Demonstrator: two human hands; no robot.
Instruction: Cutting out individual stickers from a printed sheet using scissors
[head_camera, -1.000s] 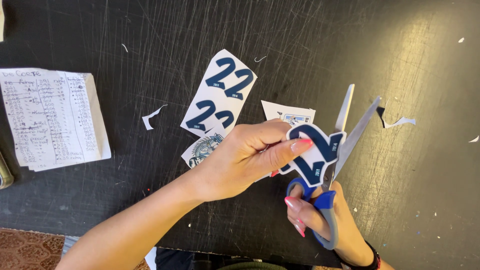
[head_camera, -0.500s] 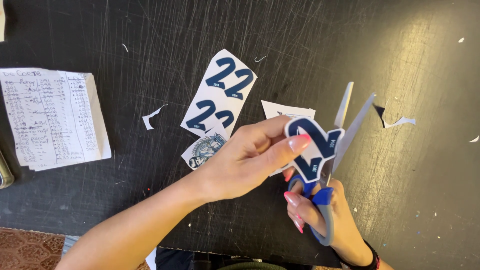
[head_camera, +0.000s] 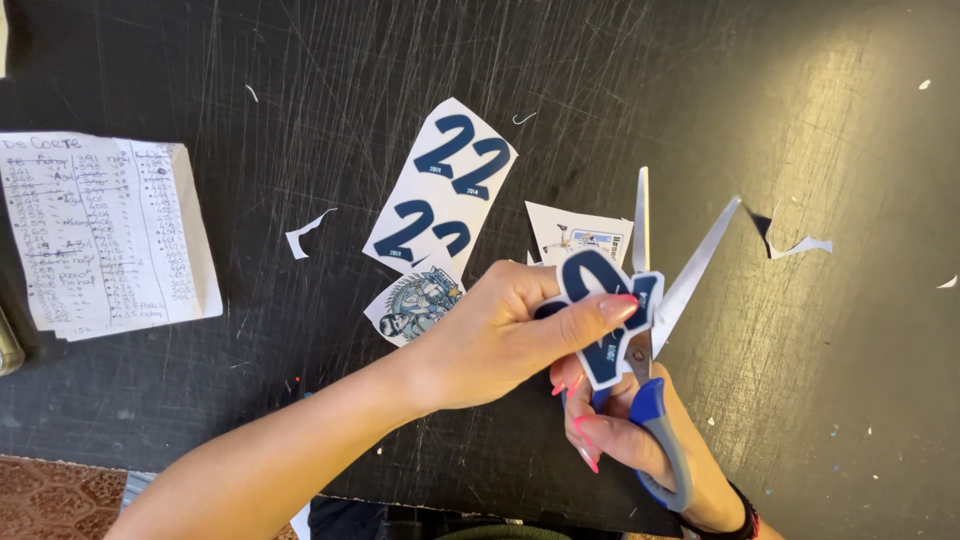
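My left hand (head_camera: 510, 335) pinches a navy-and-white cut-out number sticker (head_camera: 600, 310) between thumb and fingers, just above the dark table. My right hand (head_camera: 625, 435) grips blue-and-grey scissors (head_camera: 655, 330) by the handles. Their blades are spread open and point away from me, with the sticker's right edge between them. A white strip printed with navy numbers (head_camera: 440, 195) lies just beyond my left hand, with a round blue-and-white sticker (head_camera: 415, 305) at its near end.
A handwritten paper list (head_camera: 105, 235) lies at the left. A small printed card (head_camera: 580, 235) sits behind the scissors. White paper scraps (head_camera: 305, 232) and another scrap (head_camera: 800, 245) are scattered on the scratched black table (head_camera: 800, 120), whose front edge runs near my arms.
The cut-out sticker has turned in my left hand and shifted slightly left. The scissor blades have opened wider around its edge. Both hands stay in the same area.
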